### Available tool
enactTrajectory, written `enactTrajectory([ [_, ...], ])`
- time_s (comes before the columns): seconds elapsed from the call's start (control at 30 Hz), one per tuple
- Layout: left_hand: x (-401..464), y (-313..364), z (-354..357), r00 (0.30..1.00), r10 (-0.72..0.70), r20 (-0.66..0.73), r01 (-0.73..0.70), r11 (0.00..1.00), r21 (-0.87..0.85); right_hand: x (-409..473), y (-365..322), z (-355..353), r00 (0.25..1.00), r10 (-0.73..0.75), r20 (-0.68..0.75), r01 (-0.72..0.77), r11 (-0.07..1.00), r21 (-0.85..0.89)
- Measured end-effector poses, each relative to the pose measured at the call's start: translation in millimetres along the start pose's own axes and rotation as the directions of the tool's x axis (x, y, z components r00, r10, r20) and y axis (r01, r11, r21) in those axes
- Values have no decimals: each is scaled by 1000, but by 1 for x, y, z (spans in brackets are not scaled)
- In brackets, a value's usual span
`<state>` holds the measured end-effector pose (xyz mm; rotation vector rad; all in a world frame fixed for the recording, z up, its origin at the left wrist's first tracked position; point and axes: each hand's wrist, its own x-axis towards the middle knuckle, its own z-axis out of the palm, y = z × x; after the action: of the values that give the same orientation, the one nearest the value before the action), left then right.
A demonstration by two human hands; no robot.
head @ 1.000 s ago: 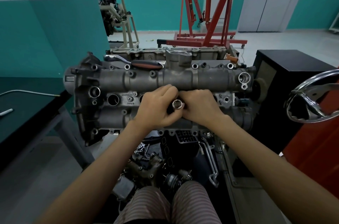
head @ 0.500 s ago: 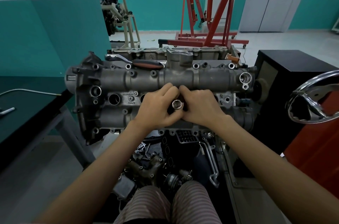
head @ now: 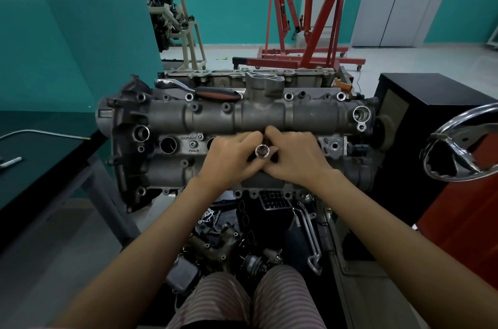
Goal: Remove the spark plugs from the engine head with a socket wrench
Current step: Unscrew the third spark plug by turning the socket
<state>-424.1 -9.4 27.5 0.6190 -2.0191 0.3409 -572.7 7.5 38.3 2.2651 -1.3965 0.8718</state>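
Where plug wells gape, hands (head: pixel 265 157) around socket (head: pixel 262 151).

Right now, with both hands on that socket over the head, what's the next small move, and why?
Probably reach the right hand back for the ratchet. Both hands pinch the socket, which stands in a plug well of the engine head with its open end up and no handle on it, while the left hand could steady it. The ratchet lies idle on the head's far edge.
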Motion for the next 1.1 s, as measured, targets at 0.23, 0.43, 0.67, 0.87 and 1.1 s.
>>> enactTrajectory([
  [0.23,1,2,-5,998,-34,58,38,996,-77,0,0,-1,998,-68,3,68,996,-54],
  [0.43,0,0,-1,999,-27,22,28,999,-43,0,-2,1,999,1,-47,-1,1000,-12],
  [0.67,0,5,-7,996,-52,76,59,993,-98,-2,-5,0,995,-59,-76,53,996,-79],
  [0.87,-1,3,-3,996,-38,79,38,999,-3,-2,-2,3,996,-4,-88,-3,997,-77],
  [1.1,-2,-1,-2,999,-50,21,52,995,-90,-2,-2,2,999,-29,-30,27,997,-70],
])
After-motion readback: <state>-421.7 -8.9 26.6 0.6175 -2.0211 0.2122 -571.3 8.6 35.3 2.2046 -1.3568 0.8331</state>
